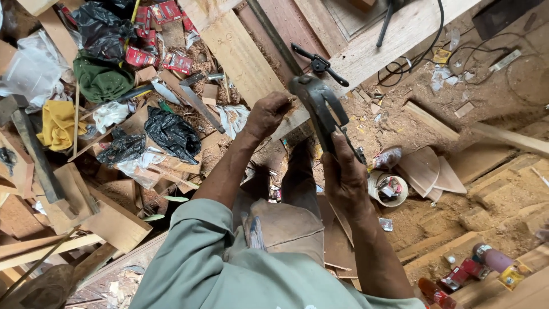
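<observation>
Both hands work a dark metal clamp [318, 106] at frame centre: right hand [345, 177] wrapped round its bar, left hand [267, 114] fisted near the head (likely heavy, rigid; best gripped by the bar).

The clamp [323, 109] hides the right hand's [343, 177] fingertips (partly).

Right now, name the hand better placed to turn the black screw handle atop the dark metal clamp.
Probably left: the left hand sits beside the dark metal clamp, whose bar the right hand grips.
</observation>
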